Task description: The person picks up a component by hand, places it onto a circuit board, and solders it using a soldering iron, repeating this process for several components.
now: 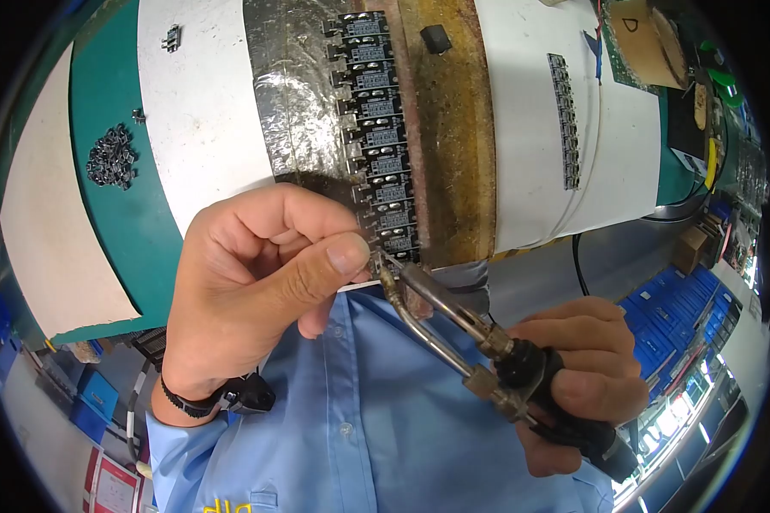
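A long strip of small black circuit boards [379, 130] runs away from me on the bench, with shiny solder spots and small parts along its left edge. My right hand [586, 376] is wrapped round the black handle of a soldering iron [443, 301], which has a bent metal tube beside its barrel. Its tip meets the near end of the strip. My left hand [261, 269] is closed in a pinch right beside that tip, at the strip's left edge. What lies between thumb and forefinger is hidden.
A heap of small black parts [112, 157] lies on the green mat [158, 224] at left. A small black block [435, 38] rests on the brown board right of the strip. Another narrow circuit board strip [565, 120] lies farther right, near a white cable [592, 162]. Blue bins [672, 321] stand at right.
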### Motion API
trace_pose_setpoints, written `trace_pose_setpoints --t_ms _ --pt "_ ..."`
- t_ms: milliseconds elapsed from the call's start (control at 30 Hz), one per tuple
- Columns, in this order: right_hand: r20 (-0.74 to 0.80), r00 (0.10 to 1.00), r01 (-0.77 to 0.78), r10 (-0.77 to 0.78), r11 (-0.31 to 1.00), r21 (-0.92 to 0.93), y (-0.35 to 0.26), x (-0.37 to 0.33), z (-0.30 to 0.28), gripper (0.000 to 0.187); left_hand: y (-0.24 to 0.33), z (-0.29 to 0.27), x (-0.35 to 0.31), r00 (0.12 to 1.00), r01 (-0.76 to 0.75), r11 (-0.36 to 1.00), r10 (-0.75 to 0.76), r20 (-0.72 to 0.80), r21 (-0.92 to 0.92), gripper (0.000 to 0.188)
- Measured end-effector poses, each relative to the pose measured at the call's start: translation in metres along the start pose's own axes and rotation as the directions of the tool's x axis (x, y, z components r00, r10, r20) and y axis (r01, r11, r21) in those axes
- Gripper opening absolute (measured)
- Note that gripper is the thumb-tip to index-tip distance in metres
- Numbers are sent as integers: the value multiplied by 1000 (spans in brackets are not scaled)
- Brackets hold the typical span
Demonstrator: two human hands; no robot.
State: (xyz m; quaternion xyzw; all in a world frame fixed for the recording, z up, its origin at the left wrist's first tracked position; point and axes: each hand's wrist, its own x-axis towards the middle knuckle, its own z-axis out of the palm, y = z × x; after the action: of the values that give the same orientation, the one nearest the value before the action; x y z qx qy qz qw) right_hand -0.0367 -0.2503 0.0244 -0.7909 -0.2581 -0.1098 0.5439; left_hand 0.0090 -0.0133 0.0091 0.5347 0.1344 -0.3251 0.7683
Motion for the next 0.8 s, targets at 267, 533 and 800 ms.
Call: trace_pose_setpoints --t_ms 267,533,800 --pt "14 999 -39 39 999 -8 -2 1 -1 41 -4 7 2 996 -38 999 41 -74 39 15" --pt "22 998 -54 54 998 9 -3 3 -3 36 -5 8 2 995 -49 998 51 -84 28 16" --pt "4 1000 -15 15 999 -48 -2 -5 -3 51 -5 6 2 994 -50 997 55 -91 57 16"
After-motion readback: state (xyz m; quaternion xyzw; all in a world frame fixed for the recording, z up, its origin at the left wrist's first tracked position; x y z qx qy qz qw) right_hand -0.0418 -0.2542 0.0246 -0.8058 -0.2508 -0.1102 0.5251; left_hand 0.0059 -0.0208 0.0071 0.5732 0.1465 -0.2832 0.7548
